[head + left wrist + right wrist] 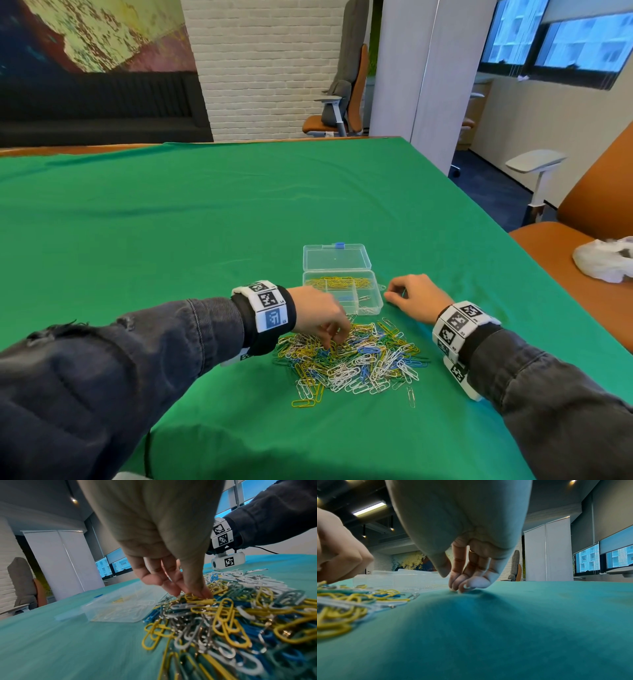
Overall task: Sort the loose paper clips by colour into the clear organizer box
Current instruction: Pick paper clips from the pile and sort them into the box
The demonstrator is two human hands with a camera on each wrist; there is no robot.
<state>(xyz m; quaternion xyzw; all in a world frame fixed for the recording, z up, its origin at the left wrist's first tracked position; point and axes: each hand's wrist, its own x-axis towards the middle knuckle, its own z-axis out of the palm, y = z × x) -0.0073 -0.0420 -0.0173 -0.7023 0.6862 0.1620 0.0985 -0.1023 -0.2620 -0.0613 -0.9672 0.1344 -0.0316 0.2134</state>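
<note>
Your head camera looks forward and down across the table [205, 212], taking in both forearms and the far room. Your left wrist camera sits low and close, facing along the fingers [197, 588] toward the windows. Your right wrist camera lies almost at cloth level, facing the mural wall. All three share the paper clip pile [356, 359] and organizer box [373, 301].
</note>
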